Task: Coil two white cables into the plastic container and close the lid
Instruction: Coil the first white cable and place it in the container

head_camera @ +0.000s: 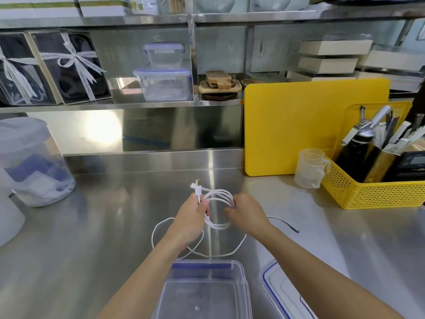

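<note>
- Two grips: the left grip (192,218) and the right grip (249,215).
- One white cable coil (219,194); whether one cable or two made it up could not be told.
- One open plastic container (202,295), near, and one lid (273,288) to its right.
- Two lidded containers stacked on the far shelf: the upper container (164,55) and the lower container (164,85).
- Two ribboned boxes, far left: the left gift box (16,70) and the right gift box (71,65).
- One yellow cutting board (315,125) and one yellow basket (368,194), on the right of the surface.
- Two nested measuring cups (310,169).
</note>
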A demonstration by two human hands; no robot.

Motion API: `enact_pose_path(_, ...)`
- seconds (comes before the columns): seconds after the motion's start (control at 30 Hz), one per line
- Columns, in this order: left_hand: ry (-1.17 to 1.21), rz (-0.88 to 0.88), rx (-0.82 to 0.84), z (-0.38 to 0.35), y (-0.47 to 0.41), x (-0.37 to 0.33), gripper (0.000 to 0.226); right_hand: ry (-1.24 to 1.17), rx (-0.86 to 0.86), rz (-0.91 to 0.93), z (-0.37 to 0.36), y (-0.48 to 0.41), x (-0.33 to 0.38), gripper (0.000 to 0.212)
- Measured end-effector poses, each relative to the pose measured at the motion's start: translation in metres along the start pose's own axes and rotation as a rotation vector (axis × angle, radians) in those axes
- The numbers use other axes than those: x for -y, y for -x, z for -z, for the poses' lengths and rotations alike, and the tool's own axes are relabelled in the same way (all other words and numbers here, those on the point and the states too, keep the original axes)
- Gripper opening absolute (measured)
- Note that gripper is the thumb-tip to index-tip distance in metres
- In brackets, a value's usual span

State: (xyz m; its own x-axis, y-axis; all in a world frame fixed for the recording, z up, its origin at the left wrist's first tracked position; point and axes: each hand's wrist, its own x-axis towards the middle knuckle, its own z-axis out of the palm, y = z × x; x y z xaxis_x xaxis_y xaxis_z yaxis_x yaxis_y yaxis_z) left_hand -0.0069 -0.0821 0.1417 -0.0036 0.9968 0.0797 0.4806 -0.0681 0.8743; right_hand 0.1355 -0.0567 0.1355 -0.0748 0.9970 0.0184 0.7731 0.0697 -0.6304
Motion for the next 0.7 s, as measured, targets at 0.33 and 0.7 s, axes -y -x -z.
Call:
enact_pose_path(0.33,-0.187,0.075,0.02,-0.004,-0.002,0.003,0.026,0.074,-0.105,0.161,0.004,0.008,0.0,0.017)
enact_pose_path(0.7,-0.055,0.082,0.108,0.005,0.003,-0.009,0.029,0.415,-0.49,0.84,0.003,0.013,-0.002,0.02)
